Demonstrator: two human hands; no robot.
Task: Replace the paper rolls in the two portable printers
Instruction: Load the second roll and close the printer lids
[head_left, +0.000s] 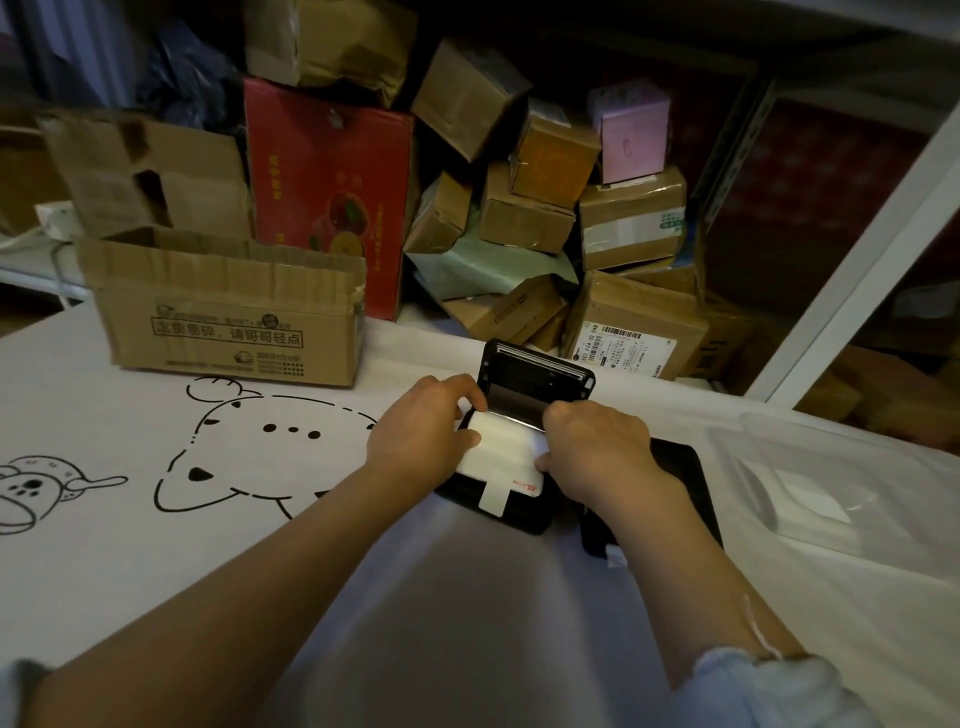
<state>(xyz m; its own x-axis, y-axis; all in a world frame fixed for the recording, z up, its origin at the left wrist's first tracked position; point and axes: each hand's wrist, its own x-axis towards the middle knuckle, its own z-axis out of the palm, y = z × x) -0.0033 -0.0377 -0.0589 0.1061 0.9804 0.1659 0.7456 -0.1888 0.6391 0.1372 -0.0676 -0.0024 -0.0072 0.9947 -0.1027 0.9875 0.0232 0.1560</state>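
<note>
A: Largest item first?
B: White cloth-covered table (467, 597), printed with black cartoon bears at the left. Everything listed stands on it or behind it.

A: Next?
B: Heap of brown parcels (545, 208) at the back, a pink carton on top. Beside it, a red box (332, 192) standing upright, and an open cardboard box (228, 322) with its flaps up, at the table's far left.

A: At the right?
B: Clear plastic bag (831, 483), lying flat, something white inside; the contents cannot be made out through the glare.

A: The task items?
B: Open printer (519, 415), black, middle of the table, lid raised at the far side. Second printer (675, 493), black, lid down, just beside the first on its right, partly under the right forearm.

A: And the paper?
B: Paper roll (501, 452), white, seated in the open printer's bay. A loose paper tab hangs over the near edge; small red print shows at the roll's lower right corner.

A: The hands?
B: Left hand (421, 431): fingers curled, thumb and fingertips pinching the roll's left end. Right hand (597, 441): fingers bent down over the roll's right end, gripping it; the fingertips are mostly hidden behind the knuckles. Both wrists bare, pale sleeves at the bottom edge.
</note>
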